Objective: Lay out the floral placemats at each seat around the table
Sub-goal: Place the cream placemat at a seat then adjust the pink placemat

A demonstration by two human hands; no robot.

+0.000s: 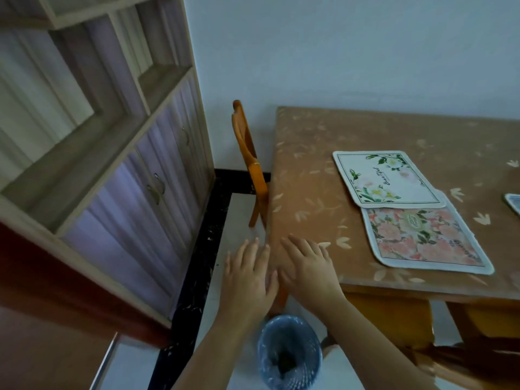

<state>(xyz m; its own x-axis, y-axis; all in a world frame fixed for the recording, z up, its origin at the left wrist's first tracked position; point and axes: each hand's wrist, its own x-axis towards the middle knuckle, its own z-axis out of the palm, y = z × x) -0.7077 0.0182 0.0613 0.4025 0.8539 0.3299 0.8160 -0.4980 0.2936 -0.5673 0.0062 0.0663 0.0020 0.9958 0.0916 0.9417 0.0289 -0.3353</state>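
Note:
Two floral placemats lie on the brown leaf-patterned table point(309, 170). The white placemat point(389, 178) with green leaves and script lettering overlaps the far edge of the pink floral placemat point(425, 239), which sits by the table's near edge. A corner of another mat point(513, 202) shows at the right border. My left hand point(247, 280) hovers just off the table's near-left corner, fingers spread, holding nothing. Beside it, my right hand point(306, 271) is over that corner, fingers apart and empty. Both hands are well left of the placemats.
An orange wooden chair point(247, 156) stands at the table's left side against the wall. A blue mesh wastebasket point(289, 353) sits on the floor below my hands. A tall shelf and cabinet unit point(112, 153) fills the left. Another chair point(399, 319) is tucked under the near edge.

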